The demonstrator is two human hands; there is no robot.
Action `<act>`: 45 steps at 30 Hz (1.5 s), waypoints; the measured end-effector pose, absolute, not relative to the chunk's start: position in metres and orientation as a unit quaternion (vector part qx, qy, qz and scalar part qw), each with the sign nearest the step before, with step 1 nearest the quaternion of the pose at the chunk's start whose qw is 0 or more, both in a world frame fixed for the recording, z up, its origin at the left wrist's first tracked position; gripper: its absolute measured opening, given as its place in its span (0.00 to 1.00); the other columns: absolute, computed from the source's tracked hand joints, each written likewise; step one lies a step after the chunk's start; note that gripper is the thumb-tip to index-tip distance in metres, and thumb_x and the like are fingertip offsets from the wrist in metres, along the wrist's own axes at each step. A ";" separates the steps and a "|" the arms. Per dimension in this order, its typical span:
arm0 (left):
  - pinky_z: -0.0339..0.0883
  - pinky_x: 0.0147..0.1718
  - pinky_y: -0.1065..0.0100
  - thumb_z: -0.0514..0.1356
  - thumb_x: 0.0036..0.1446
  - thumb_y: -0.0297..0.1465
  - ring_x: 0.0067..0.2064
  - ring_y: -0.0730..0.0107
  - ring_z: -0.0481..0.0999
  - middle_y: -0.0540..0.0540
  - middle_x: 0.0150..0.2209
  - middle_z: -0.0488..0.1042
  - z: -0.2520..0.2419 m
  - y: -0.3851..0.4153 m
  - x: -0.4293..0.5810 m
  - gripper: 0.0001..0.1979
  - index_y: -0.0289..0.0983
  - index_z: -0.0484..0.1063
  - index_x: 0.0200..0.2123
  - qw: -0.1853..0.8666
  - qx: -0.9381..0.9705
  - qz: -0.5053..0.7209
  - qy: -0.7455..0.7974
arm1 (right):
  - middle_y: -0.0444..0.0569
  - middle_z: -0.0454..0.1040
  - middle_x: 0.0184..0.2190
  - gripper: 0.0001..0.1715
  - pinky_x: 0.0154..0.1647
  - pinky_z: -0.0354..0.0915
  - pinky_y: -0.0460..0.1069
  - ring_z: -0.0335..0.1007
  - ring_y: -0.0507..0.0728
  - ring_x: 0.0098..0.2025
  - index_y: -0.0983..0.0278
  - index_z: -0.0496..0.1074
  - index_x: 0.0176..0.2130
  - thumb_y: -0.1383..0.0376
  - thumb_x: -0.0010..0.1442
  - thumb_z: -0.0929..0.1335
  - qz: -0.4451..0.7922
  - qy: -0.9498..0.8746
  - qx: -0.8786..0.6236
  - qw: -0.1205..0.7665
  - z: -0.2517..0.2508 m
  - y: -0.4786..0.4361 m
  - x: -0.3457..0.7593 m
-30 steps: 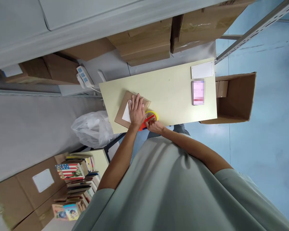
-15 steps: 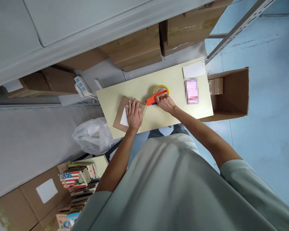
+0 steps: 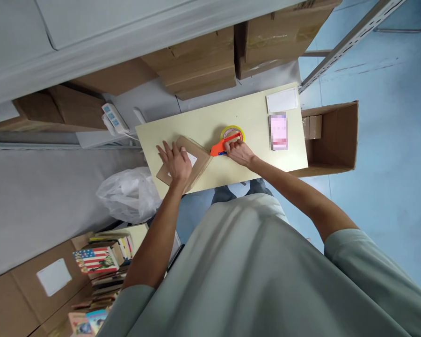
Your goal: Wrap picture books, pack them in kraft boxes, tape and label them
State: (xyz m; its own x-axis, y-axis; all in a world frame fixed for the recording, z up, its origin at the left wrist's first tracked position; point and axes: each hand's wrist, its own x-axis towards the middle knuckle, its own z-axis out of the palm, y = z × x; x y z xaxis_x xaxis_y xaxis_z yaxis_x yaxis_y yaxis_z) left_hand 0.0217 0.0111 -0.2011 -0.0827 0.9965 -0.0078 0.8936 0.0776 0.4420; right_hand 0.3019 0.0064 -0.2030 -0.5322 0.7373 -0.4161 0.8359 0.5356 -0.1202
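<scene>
A brown cardboard parcel (image 3: 192,172) lies at an angle on the left part of the cream table (image 3: 256,105), with a white label (image 3: 192,159) on top. My left hand (image 3: 178,164) rests over the parcel and part of the label, its fingers spread and reaching past the far left edge. An orange tape dispenser (image 3: 219,148) with a roll of yellow-edged tape is gripped by my right hand (image 3: 239,152), fingers wrapped round its handle. The dispenser's front end is at or near the parcel's right corner; whether they touch I cannot tell.
White papers (image 3: 281,100) and a blurred pink item (image 3: 278,132) lie at the table's right. An open carton (image 3: 338,140) stands beyond that end. Shelved boxes (image 3: 196,61) line the far side. A power strip (image 3: 115,119), a plastic bag (image 3: 129,194) and books (image 3: 108,257) are at left.
My left hand has shifted left across the parcel, with its fingers spread wider. The parcel has turned, so its corner now points toward the dispenser. My right hand keeps its hold.
</scene>
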 end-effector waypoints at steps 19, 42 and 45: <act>0.37 0.81 0.38 0.44 0.79 0.40 0.84 0.54 0.41 0.40 0.78 0.60 -0.194 -0.045 0.063 0.29 0.41 0.68 0.74 0.221 0.778 0.093 0.581 | 0.71 0.83 0.45 0.25 0.50 0.64 0.59 0.82 0.66 0.43 0.81 0.61 0.66 0.79 0.73 0.55 -0.219 0.865 0.418 0.168 -0.205 -0.066 0.326; 0.35 0.81 0.36 0.47 0.78 0.35 0.84 0.49 0.43 0.40 0.78 0.60 -0.207 -0.045 0.067 0.28 0.37 0.70 0.73 0.207 0.766 0.104 0.599 | 0.78 0.82 0.50 0.28 0.48 0.71 0.61 0.84 0.70 0.47 0.84 0.71 0.63 0.78 0.72 0.56 -0.214 0.824 0.502 0.155 -0.190 0.017 0.270; 0.36 0.81 0.36 0.48 0.77 0.35 0.83 0.48 0.44 0.40 0.78 0.60 -0.207 -0.046 0.063 0.27 0.37 0.70 0.73 0.203 0.780 0.104 0.582 | 0.80 0.80 0.54 0.30 0.52 0.71 0.64 0.83 0.73 0.52 0.87 0.69 0.65 0.79 0.72 0.54 -0.215 0.830 0.489 0.163 -0.181 0.018 0.274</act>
